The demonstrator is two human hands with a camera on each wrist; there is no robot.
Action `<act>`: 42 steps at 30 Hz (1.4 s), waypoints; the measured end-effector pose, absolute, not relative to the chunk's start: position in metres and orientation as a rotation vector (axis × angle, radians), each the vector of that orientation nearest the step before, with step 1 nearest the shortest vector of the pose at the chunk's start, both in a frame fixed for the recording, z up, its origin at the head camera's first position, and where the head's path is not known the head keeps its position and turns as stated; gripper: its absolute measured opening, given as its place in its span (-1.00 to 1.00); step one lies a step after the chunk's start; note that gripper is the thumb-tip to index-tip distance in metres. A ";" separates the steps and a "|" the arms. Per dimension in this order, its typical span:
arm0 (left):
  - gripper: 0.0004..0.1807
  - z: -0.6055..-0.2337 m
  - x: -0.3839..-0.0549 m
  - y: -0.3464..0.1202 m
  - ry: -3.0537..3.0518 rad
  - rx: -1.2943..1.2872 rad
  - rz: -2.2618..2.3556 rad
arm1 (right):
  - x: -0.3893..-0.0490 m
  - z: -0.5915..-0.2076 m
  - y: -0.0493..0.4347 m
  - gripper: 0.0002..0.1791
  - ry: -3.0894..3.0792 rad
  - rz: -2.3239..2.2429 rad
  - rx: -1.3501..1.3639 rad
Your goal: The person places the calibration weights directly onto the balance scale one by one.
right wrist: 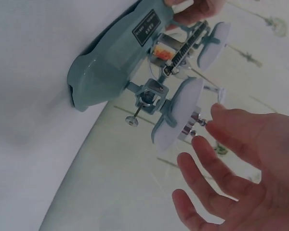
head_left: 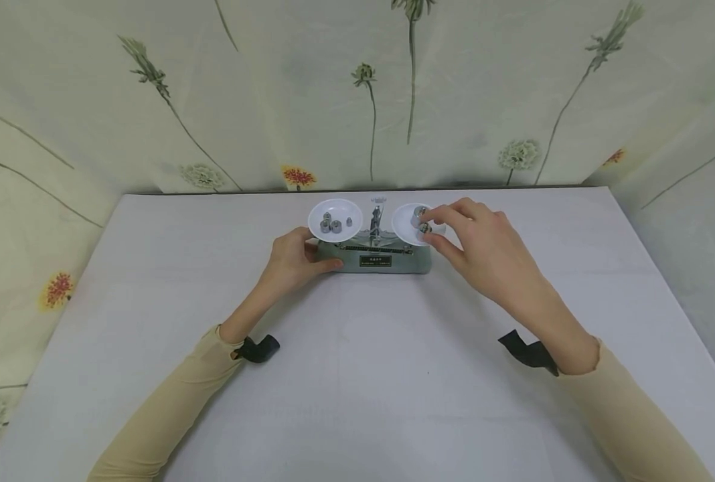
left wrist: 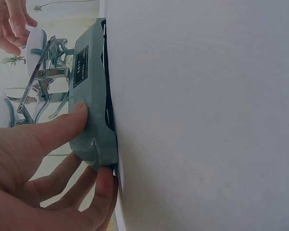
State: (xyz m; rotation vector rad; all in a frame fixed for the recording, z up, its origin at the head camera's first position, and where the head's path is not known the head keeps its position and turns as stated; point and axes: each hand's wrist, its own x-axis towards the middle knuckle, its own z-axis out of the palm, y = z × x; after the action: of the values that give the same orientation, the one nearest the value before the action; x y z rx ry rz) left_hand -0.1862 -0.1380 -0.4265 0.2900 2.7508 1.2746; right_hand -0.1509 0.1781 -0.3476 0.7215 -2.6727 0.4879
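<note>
A green balance scale (head_left: 381, 261) with two white pans stands toward the back of the table. My left hand (head_left: 294, 258) grips the left end of its base, thumb on the front face and fingers wrapped round the end, as the left wrist view shows. Over the right pan (head_left: 401, 227) my right hand (head_left: 481, 244) reaches in, thumb and forefinger apart on either side of a small metal weight (head_left: 425, 228). In the right wrist view, knobbed weights (right wrist: 188, 128) stand on this pan (right wrist: 176, 122), fingertips right at the knobs and the other fingers spread.
Several metal weights (head_left: 336, 227) sit on the left pan (head_left: 316, 211). Between the pans rises the pointer (head_left: 375, 221), with a graduated beam (head_left: 372, 249) below. A white cloth covers the table (head_left: 357, 375). Behind it hangs a flower-printed curtain (head_left: 321, 120).
</note>
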 end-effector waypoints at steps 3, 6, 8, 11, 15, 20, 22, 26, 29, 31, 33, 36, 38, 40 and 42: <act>-0.37 -0.427 -0.186 -0.138 2.748 0.291 1.277 | -0.149 -0.349 0.181 -0.69 -2.665 0.526 0.719; -0.37 -0.428 -0.186 -0.138 2.751 0.293 1.270 | -0.148 -0.351 0.184 -0.71 -2.659 0.561 0.704; -0.37 -0.428 -0.186 -0.139 2.755 0.295 1.264 | -0.148 -0.353 0.186 -0.74 -2.659 0.573 0.691; -0.35 -0.427 -0.185 -0.140 2.758 0.298 1.262 | -0.147 -0.354 0.189 -0.77 -2.660 0.580 0.674; -0.35 -0.426 -0.185 -0.141 2.765 0.316 1.260 | -0.146 -0.357 0.192 -0.76 -2.669 0.582 0.650; -0.36 -0.426 -0.185 -0.142 2.766 0.341 1.259 | -0.145 -0.360 0.195 -0.66 -2.686 0.586 0.611; -0.36 -0.427 -0.186 -0.142 2.768 0.349 1.254 | -0.145 -0.360 0.197 -0.64 -2.687 0.584 0.602; -0.32 -0.426 -0.186 -0.142 2.773 0.370 1.200 | -0.144 -0.362 0.199 -0.62 -2.694 0.578 0.587; -0.30 -0.424 -0.186 -0.142 2.777 0.388 1.139 | -0.143 -0.363 0.203 -0.59 -2.707 0.583 0.568; -0.30 -0.423 -0.186 -0.142 2.790 0.399 1.087 | -0.142 -0.365 0.206 -0.58 -2.716 0.584 0.559; -0.26 -0.422 -0.186 -0.142 2.815 0.420 1.030 | -0.142 -0.367 0.210 -0.58 -2.718 0.578 0.552; -0.15 -0.420 -0.185 -0.144 2.871 0.419 0.922 | -0.140 -0.372 0.214 -0.57 -2.736 0.575 0.535; -0.09 -0.418 -0.183 -0.147 2.911 0.409 0.857 | -0.139 -0.376 0.216 -0.54 -2.758 0.569 0.510; -0.09 -0.416 -0.180 -0.151 2.950 0.393 0.809 | -0.138 -0.378 0.218 -0.49 -2.785 0.558 0.472; -0.10 -0.414 -0.176 -0.155 2.975 0.373 0.790 | -0.138 -0.380 0.220 -0.43 -2.808 0.541 0.433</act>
State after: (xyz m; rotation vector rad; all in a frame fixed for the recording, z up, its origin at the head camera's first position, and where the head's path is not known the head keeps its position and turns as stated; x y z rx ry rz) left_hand -0.1762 -0.1551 -0.4143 0.3727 2.9751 0.7897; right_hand -0.1378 0.2197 -0.3803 0.4325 -2.8082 0.5412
